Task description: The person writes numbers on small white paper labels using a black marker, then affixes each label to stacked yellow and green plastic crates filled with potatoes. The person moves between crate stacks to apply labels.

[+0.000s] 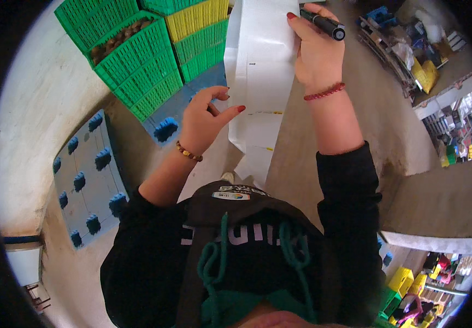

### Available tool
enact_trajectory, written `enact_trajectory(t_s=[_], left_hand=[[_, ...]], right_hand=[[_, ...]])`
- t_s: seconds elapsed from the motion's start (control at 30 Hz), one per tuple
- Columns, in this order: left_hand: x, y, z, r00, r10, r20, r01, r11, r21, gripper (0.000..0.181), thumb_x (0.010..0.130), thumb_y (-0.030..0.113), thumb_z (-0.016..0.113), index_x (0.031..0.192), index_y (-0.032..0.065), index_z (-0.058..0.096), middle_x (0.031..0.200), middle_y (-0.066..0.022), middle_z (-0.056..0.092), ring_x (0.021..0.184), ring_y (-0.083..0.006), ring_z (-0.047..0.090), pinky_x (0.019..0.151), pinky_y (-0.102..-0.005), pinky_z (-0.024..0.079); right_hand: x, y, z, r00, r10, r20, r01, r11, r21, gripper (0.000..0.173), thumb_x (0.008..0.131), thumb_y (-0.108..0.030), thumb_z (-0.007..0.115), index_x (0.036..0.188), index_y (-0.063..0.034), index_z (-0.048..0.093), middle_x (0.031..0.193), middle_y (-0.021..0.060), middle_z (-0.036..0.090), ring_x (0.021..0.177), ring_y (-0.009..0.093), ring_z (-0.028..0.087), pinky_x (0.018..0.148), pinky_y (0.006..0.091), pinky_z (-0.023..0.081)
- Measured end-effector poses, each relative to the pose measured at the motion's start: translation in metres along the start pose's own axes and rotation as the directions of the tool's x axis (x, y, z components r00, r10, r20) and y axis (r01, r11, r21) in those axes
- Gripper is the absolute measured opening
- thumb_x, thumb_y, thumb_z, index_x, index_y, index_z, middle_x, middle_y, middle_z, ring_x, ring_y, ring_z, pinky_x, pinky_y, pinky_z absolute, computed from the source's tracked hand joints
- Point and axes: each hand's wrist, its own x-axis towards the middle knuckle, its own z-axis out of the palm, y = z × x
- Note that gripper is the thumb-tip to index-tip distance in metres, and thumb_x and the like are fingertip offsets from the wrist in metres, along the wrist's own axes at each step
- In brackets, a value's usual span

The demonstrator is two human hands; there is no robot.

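My right hand (318, 49) is wrapped around a black marker pen (324, 25), whose blunt end points toward me. It is beside the upper right edge of a long white piece of sheet-like material (266, 86). That piece is creased along its left side, bears small printed marks and narrows down toward my feet. Whether it is paper, sacking or carton I cannot tell. Left of it hovers my left hand (207, 117), thumb and fingers apart, with nothing in its grasp. The thumb tip overlaps the white edge in view; contact is unclear.
Green plastic crates (137, 69) stand stacked at upper left, one filled with brown produce (121, 39); a yellow crate (197, 18) is among them. A blue pallet (164, 123) lies under the stacks. Another pallet (90, 180) leans by the wall. Piled goods (416, 49) occupy the upper right.
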Motion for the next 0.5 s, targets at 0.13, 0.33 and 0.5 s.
enact_trajectory(t_s=[0.13,0.33,0.5], left_hand=[[0.085,-0.023,0.003,1.000,0.014,-0.012,-0.013,0.996,0.087,0.042,0.068,0.025,0.081,0.098,0.0034,0.063,0.085,-0.0034,0.060,0.058,-0.0087,0.049,0.054,-0.0230,0.042],[0.176,-0.057,0.002,0.994,0.103,-0.026,-0.100,0.989,0.113,0.040,0.068,0.030,0.080,0.093,0.0038,0.064,0.084,-0.0049,0.059,0.059,-0.0120,0.051,0.055,-0.0250,0.044],[0.211,-0.087,0.014,1.000,0.020,-0.003,-0.020,0.989,-0.147,0.024,0.080,0.026,0.072,0.084,0.0035,0.065,0.082,-0.0047,0.059,0.056,-0.0098,0.050,0.052,-0.0225,0.042]], right_hand=[[0.061,0.032,0.027,1.000,-0.014,0.013,0.013,0.999,0.034,0.028,0.079,0.015,0.055,0.100,-0.0045,0.052,0.082,0.0014,0.052,0.074,0.011,0.053,0.071,0.0247,0.049],[0.118,0.066,0.052,0.998,0.036,0.047,-0.039,0.996,0.079,0.028,0.080,0.014,0.055,0.100,-0.0042,0.051,0.082,0.0023,0.054,0.074,0.011,0.054,0.072,0.0251,0.049],[0.156,0.099,0.052,0.989,0.059,0.137,-0.083,0.979,0.184,0.027,0.082,0.013,0.054,0.102,-0.0039,0.051,0.080,0.0030,0.055,0.074,0.012,0.056,0.072,0.0256,0.050]])
